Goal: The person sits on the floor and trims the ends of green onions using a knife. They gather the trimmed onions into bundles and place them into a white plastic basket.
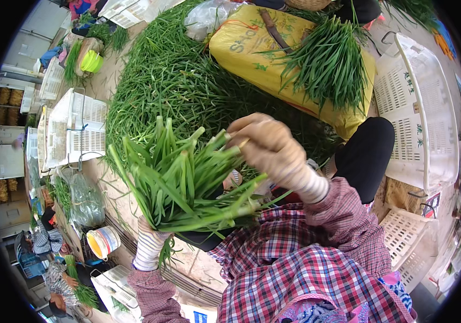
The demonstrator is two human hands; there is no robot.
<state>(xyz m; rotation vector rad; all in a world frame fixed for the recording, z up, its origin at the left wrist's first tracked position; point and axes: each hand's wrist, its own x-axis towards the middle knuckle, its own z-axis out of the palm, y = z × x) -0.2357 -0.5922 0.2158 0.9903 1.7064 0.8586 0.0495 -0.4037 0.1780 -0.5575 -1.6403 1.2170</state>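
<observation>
My left hand [150, 228], in a striped knit glove, grips a bunch of green chive-like stalks [182, 185] from below. The cut stalk ends fan upward and to the right. My right hand [269, 147], gloved and blurred by motion, has its fingers curled at the stalk ends on the bunch's right side, seemingly pinching some. Beyond the bunch spreads a large heap of loose green leaves [162, 80]. A yellow woven sack [242, 52] lies at the heap's right, bearing another bunch of greens [327, 64] and a brown stick [275, 30].
White plastic crates stand at the left [81, 125] and right [412, 109], with another crate [408, 238] lower right. A white bucket [103, 242] and a clear plastic bag [87, 202] are at the left. Another person [59, 278] holds greens at lower left.
</observation>
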